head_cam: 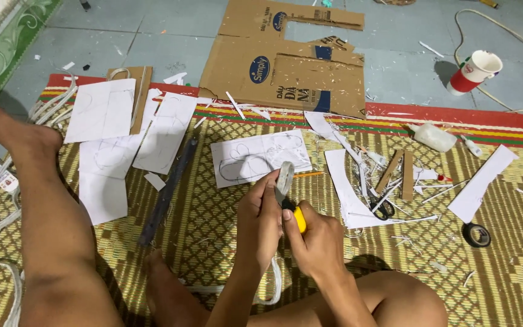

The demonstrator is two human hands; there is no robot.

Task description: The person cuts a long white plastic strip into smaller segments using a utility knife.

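Utility knife, yellow-handled with its blade pointing up, sits near centre above the woven mat. Right hand is wrapped closed around the handle; left hand pinches the blade with curled fingers. Farther off: sketched paper sheet, scissors right, cut cardboard beyond, paper cup far right.

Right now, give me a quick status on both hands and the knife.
Left hand pinching the blade of the utility knife. Right hand gripping its yellow handle. Knife held above the woven mat; nothing between the hands.
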